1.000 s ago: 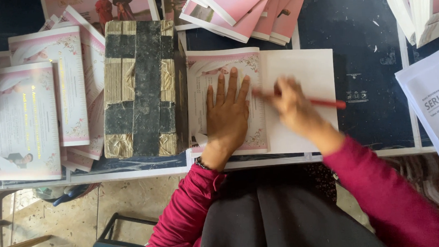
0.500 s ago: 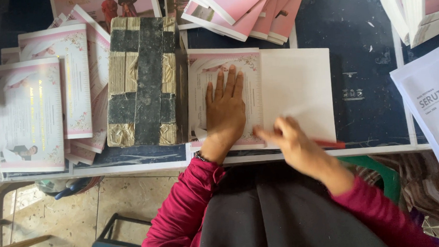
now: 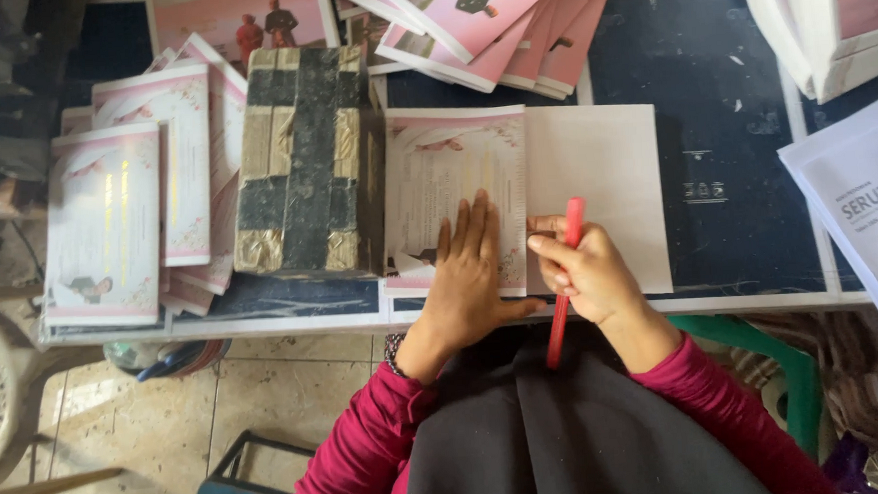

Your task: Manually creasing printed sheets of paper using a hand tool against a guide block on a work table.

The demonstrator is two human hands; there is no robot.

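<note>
Left hand (image 3: 471, 275) flat, fingers spread, pinning pink printed card (image 3: 451, 191) at counter (image 3: 727, 192) front, 6 o'clock. Right hand (image 3: 585, 269), grip pinching red stick (image 3: 564, 281) along the fold. Creasing step, likely; next needs firm, straight pressure.

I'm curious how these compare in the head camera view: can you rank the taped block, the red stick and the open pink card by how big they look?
1. Open pink card, the widest spread.
2. Taped block, nearly as large; it stands taller, so nearer the camera, which makes the ranking unsure.
3. Red stick, clearly the smallest, held in the right hand.
</note>
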